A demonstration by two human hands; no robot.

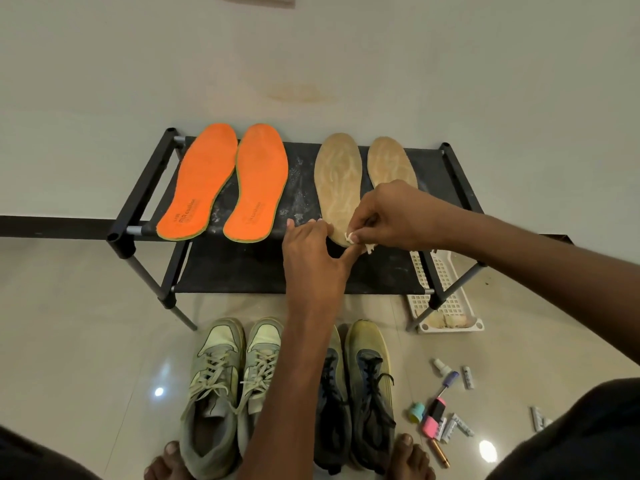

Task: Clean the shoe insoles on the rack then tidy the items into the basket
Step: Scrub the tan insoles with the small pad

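Note:
Two orange insoles lie on the left of the black rack's top shelf. Two tan insoles lie on its right. My right hand pinches a small white wad of tissue at the heel of the left tan insole. My left hand rests at that heel, with its fingers on the shelf edge and its thumb reaching toward the wad. A white plastic basket sits on the floor under the rack's right end.
Two pairs of sneakers, pale green and dark with yellow, stand on the tiled floor before the rack. Small items lie scattered at the right: a pink highlighter, a teal cap, a purple-handled tool, several white batteries. My bare feet show at the bottom.

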